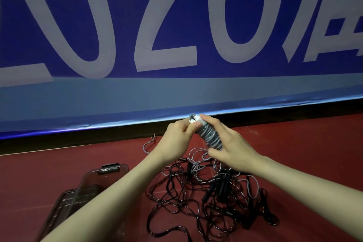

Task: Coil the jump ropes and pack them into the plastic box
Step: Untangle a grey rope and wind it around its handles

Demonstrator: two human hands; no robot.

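At frame centre, the left hand (177,139) pinches the grey rope coil (211,136); right hand (230,148) fingers wrap it. Wind turns tight, tuck the end.

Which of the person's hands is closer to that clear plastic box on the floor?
The left. The left hand holds the top of the grey coiled rope above and right of the plastic box; the right hand grips the coil's far side, farther right.

Blue banner (176,94) stands behind red floor (294,153).
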